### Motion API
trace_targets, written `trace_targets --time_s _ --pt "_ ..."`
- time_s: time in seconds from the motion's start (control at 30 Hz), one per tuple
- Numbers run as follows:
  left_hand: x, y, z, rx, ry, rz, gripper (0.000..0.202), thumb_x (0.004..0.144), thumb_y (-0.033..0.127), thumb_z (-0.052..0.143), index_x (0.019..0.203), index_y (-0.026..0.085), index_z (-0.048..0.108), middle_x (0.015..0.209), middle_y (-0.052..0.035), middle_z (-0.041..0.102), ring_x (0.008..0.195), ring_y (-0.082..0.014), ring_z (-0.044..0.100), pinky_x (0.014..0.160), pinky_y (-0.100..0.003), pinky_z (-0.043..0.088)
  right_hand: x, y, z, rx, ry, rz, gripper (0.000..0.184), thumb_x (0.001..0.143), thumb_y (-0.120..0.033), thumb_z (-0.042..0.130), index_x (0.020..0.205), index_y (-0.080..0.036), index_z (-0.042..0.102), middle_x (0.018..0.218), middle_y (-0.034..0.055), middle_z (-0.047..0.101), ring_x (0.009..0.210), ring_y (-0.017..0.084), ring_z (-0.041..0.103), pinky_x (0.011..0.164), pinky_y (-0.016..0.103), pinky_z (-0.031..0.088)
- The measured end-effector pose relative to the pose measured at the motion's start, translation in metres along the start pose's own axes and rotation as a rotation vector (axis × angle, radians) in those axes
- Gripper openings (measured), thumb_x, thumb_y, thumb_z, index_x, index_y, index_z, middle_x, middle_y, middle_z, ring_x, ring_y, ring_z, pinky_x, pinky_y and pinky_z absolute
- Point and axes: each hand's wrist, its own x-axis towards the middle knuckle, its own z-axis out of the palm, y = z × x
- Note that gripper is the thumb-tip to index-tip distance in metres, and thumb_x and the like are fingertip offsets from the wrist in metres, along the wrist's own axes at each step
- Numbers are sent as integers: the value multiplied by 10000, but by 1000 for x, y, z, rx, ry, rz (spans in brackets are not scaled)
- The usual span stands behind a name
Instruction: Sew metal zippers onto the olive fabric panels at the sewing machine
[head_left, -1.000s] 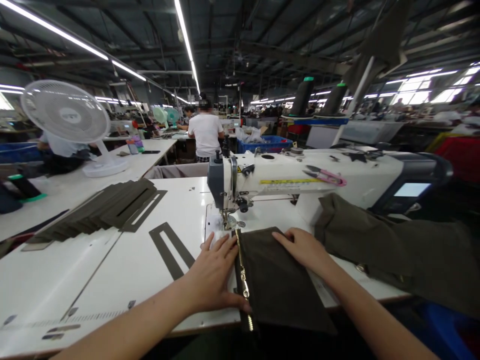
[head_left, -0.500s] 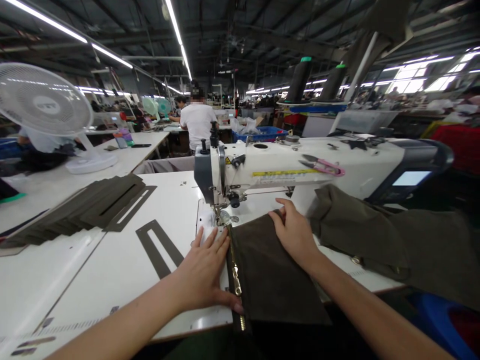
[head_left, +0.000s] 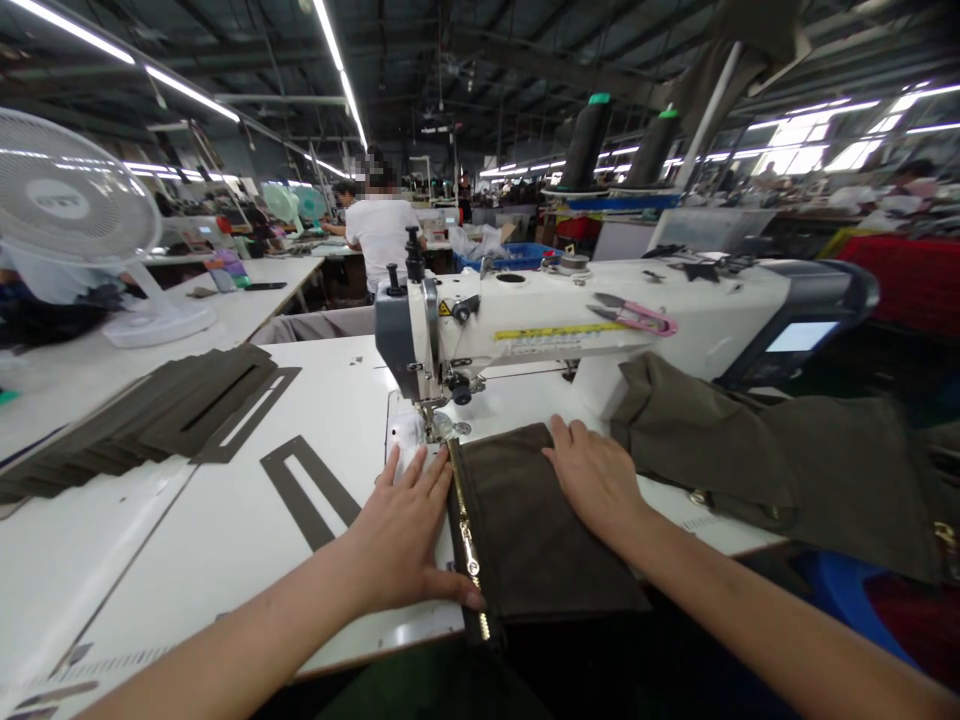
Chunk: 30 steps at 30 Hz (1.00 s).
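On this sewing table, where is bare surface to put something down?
Bare white table lies left of the left hand, in front of the slotted strip. It is crowded around the needle, the fabric stack and the dark heap.

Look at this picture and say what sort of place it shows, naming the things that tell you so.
Most likely a clothing factory floor. A sewing machine stands on a long white table, both hands press dark fabric flat by the needle, and other workers sit at more tables behind.
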Motion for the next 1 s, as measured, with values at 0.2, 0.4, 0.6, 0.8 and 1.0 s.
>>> trace_targets --time_s 0.2,0.4,0.6,0.8,1.0 --pt "2 -2 2 16 -20 1 1198 532 839 437 1364 9 208 1422 -244 140 1308 -405 100 1036 -596 26 -3 -35 -4 333 66 -512 448 883 -220 347 1307 -84 390 1383 130 351 1299 236 252 1064 459 185" --pt "-29 9 4 8 67 103 794 755 586 518 1343 93 310 1406 -182 270 1312 -333 191 1063 -567 63 -9 -45 15 427 -16 -554 491 902 -275 309 1354 -82 304 1416 120 256 1317 205 202 1067 482 186" --pt "-96 -23 2 92 213 81 572 848 471 462 1348 230 322 1410 -91 306 1286 -276 296 1077 -505 168 -10 -41 16 491 62 -589 439 880 -224 354 1302 -115 406 1383 103 350 1292 198 275 1055 451 252" --pt "-135 -46 35 202 283 -67 953 701 646 536 1410 170 113 1429 -166 226 1285 -377 244 1006 -523 295 -9 -43 17 476 60 -606 427 860 -219 390 1279 -157 445 1347 93 414 1238 211 373 1003 430 336" --pt "-134 -27 43 130 320 -51 740 769 296 537 1398 291 148 1388 -57 367 1258 -301 331 1022 -499 311 -3 -45 17 439 71 -611 435 867 -223 383 1290 -129 427 1359 105 394 1245 215 359 982 418 346"
